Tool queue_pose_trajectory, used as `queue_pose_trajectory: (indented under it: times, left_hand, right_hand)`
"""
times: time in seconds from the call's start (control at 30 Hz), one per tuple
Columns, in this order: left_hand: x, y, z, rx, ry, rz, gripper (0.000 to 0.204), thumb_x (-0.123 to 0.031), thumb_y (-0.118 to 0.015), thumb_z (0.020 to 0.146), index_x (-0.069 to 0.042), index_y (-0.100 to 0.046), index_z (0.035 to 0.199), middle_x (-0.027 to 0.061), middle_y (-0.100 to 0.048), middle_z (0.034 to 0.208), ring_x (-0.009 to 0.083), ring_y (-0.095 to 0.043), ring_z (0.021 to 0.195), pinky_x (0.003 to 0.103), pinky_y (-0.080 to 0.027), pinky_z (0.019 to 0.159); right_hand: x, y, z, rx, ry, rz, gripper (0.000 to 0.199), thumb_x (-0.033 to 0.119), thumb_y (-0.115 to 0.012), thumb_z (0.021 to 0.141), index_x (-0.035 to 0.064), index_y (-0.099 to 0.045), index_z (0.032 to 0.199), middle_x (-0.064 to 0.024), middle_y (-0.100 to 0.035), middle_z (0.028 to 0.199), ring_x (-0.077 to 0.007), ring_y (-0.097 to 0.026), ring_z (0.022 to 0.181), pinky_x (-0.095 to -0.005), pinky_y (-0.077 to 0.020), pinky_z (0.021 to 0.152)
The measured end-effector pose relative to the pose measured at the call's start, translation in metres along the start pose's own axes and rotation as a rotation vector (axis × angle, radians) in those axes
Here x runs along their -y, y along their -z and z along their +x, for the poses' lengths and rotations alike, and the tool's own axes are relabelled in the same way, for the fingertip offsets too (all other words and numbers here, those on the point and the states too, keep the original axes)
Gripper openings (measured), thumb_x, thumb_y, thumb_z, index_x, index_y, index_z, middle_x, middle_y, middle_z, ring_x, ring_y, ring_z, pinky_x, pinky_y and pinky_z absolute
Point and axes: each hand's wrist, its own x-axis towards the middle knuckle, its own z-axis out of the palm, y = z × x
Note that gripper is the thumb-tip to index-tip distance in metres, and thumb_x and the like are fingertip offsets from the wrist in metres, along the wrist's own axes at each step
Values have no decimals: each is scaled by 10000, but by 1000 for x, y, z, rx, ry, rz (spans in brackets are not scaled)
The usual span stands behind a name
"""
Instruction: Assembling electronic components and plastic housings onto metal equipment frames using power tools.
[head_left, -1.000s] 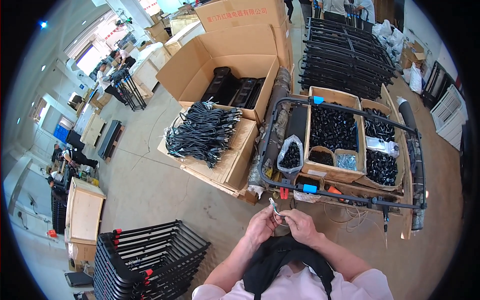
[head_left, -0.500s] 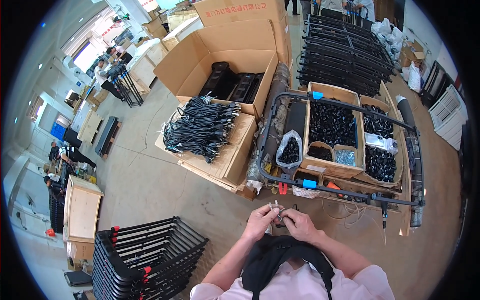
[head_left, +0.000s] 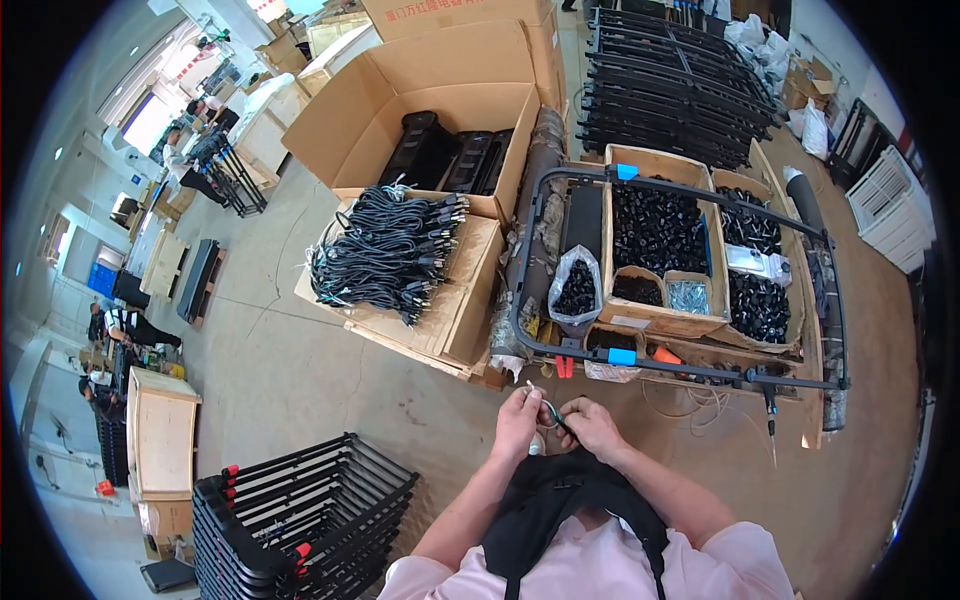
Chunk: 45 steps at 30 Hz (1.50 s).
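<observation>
In front of my chest, my left hand is closed, pinching the pale end of a thin cable. The cable bends in a small curve across to my right hand, which is closed round its dark part. A short gap separates the two hands. The cable's tip shows pale above my left fingers, but its exact shape is too small to make out. Just beyond the hands lies a black tubular frame with blue clips, resting over the parts boxes. Neither hand touches it.
A bundle of black cables lies on a wooden crate, before an open cardboard box. Small black parts fill a wooden box. Stacked black frames stand at lower left; more frames lie far right. Several people work at far left.
My hands have drawn apart, leaving a stretch of cable visible between them. My left hand has turned more upright. The view has shifted slightly, moving the surroundings up and left.
</observation>
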Motion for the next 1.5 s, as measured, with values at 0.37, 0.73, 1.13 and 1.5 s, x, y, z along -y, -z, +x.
queue_pose_trajectory:
  times: [0.37, 0.73, 1.13, 1.5]
  left_hand:
    - [7, 6, 86, 199, 186, 28, 182, -218, -588, 1073, -45, -639, 1089, 8, -592, 783, 116, -575, 683, 279, -508, 643]
    - [-9, 12, 103, 436, 328, -13, 257, -223, -503, 1108, -22, -633, 1201, 16, -590, 857, 119, -559, 757, 287, -498, 703]
    - [13, 8, 97, 158, 126, 121, 299, -294, -542, 1098, -42, -695, 1047, -21, -567, 794, 85, -512, 720, 248, -434, 686]
    - [6, 9, 101, 125, 113, 371, 264, -255, -572, 1079, -38, -705, 1008, -41, -568, 799, 66, -481, 739, 255, -416, 676]
  right_hand:
    - [-14, -9, 35, -193, 80, -52, 243, 146, -457, 1046, -16, -616, 1130, -38, -607, 790, -116, -579, 621, -296, -484, 578]
    - [-32, -11, 47, -269, 71, 29, 233, 149, -464, 1053, -17, -606, 1132, -34, -599, 780, -115, -574, 618, -299, -482, 574]
    - [-24, -24, 54, -258, 70, -13, 224, 161, -470, 1050, -8, -609, 1099, -40, -603, 756, -125, -573, 605, -309, -476, 553]
    - [-17, -31, 56, -253, 38, -31, 230, 144, -475, 1041, -31, -618, 1087, -60, -602, 742, -143, -583, 617, -325, -488, 591]
